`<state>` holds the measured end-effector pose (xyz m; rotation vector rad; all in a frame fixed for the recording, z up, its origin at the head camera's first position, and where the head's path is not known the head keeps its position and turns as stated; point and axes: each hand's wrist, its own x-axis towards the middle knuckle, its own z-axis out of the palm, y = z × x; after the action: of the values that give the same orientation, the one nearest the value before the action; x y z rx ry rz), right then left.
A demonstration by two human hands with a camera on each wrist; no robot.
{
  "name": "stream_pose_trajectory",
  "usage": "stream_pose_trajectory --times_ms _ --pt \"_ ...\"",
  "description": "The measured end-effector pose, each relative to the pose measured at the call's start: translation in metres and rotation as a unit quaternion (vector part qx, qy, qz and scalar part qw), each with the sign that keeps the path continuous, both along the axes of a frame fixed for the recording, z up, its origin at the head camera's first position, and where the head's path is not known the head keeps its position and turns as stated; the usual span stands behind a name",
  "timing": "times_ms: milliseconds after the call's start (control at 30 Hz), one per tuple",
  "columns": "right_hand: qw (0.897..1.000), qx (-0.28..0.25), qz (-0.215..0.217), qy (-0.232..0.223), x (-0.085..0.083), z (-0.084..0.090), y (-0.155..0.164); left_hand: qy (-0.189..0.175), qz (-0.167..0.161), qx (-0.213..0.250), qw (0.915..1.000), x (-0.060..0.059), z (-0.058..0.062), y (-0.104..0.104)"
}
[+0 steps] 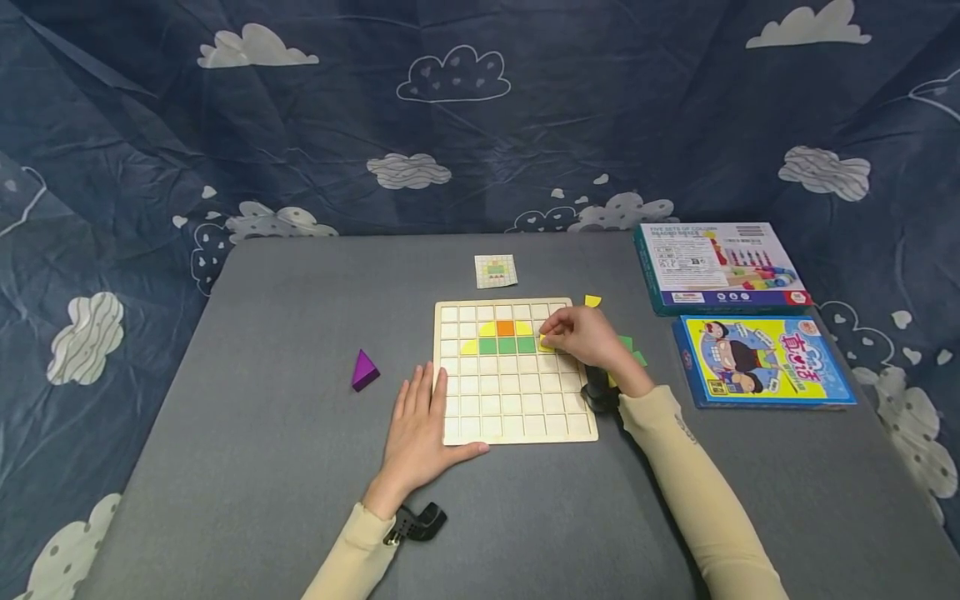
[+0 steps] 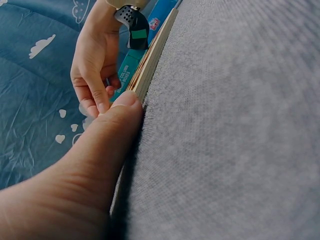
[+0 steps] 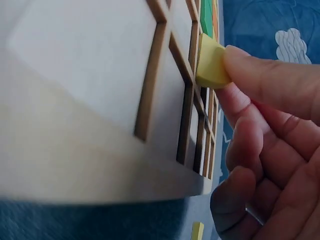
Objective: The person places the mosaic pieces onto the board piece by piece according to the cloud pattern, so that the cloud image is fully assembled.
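A wooden grid board (image 1: 517,408) lies on the grey table, with yellow, orange and green tiles (image 1: 506,337) set in its upper rows. My right hand (image 1: 581,336) pinches a small yellow piece (image 3: 210,67) and holds it against the board's grid (image 3: 172,95), just right of the green tiles. My left hand (image 1: 417,429) lies flat on the board's lower left corner, its fingers straight; its thumb (image 2: 112,132) presses along the board's edge (image 2: 147,70).
A purple pyramid (image 1: 363,369) sits left of the board. A small pattern card (image 1: 496,271) lies behind it. Loose yellow (image 1: 592,301) and green (image 1: 628,345) pieces lie to the right, beside two boxes (image 1: 720,267) (image 1: 761,361).
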<state>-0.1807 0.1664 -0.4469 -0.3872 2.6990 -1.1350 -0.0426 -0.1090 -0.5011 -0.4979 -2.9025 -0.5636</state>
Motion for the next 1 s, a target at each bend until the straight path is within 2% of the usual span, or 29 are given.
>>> stream_pose_trajectory --times_ms 400,1000 --pt "0.999 0.039 -0.017 0.001 0.0026 0.001 -0.0039 -0.022 0.005 -0.004 0.9997 0.0 0.0031 0.0007" --pt "0.999 0.047 -0.017 -0.019 0.0067 0.003 -0.0009 -0.007 0.0 -0.005 1.0 -0.0001 -0.0001 0.0"
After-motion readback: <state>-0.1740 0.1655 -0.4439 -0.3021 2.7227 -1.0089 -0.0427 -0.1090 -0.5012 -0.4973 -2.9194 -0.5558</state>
